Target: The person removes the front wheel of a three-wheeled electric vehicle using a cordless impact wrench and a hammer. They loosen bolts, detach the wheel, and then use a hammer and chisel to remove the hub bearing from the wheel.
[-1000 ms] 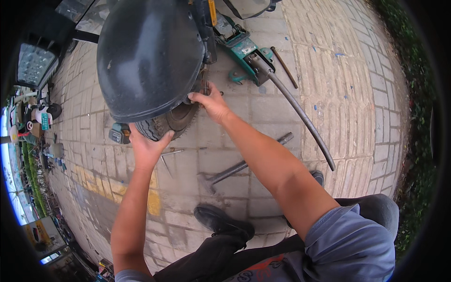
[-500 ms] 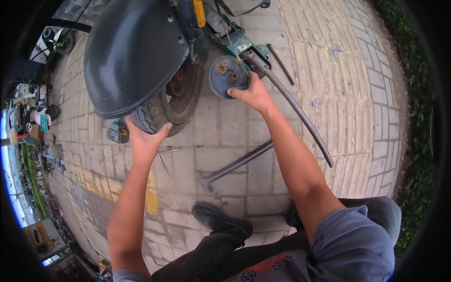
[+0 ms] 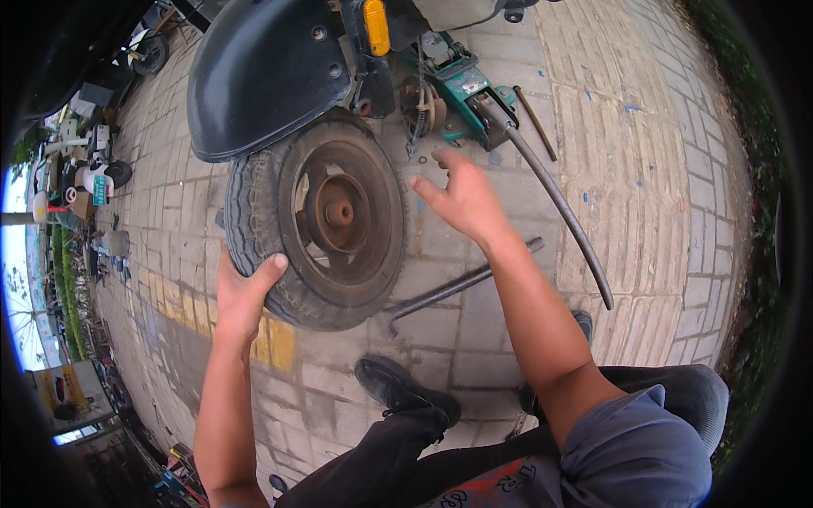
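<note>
A wheel with a black treaded tyre and a rusty brown hub stands out below the black fender. My left hand grips its lower left edge, the thumb on the tread side and the fingers hidden behind. To the right of the wheel, my right hand is held open with the fingers apart and nothing in them. Just above it a rusty brake plate hangs on a cable beside the fender bracket, apart from my fingers.
A green floor jack with a long bent handle is at the right. Beside it lies a thin rod. A metal bar rests on the paving between the wheel and my shoes. Parked vehicles stand far left.
The wheel has come out from under the fender, toward me. My right hand has let go of the round brake plate, which now hangs farther up. The cordless tool is mostly hidden behind the tyre.
</note>
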Demonstrator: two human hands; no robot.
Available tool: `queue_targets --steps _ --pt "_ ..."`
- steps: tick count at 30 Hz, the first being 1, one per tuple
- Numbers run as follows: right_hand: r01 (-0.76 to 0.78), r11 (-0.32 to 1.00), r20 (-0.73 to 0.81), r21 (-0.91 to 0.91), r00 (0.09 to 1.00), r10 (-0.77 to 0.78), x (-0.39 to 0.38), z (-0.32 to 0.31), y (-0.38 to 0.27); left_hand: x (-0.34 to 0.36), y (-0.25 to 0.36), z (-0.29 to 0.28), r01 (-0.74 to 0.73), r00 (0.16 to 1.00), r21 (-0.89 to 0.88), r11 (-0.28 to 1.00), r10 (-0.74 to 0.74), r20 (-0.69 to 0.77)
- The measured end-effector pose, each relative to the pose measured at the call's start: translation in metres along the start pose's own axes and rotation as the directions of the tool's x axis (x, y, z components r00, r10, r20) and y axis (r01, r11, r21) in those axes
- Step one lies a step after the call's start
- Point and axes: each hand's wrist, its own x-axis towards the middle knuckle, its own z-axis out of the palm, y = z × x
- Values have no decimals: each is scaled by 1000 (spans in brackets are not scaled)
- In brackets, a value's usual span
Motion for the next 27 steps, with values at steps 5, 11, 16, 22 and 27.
queue_targets --steps 5,11,16,22,27 --pt "113 993 125 -37 986 -108 13 -22 -29 -30 0 -24 41 999 93 995 -39 -26" --pt "121 982 255 -143 964 -82 14 -20 -22 -82 32 -48 26 997 329 944 -2 -74" --pt "362 892 674 -268 732 -95 -4 37 0 -148 27 -92 203 960 379 903 -108 -258" --pt "625 698 913 -349 395 103 -82 113 26 -218 -76 -151 493 752 289 821 -234 -617" --pt "626 670 891 -400 436 124 -98 121 50 -209 -105 -194 536 693 164 828 -321 -646"
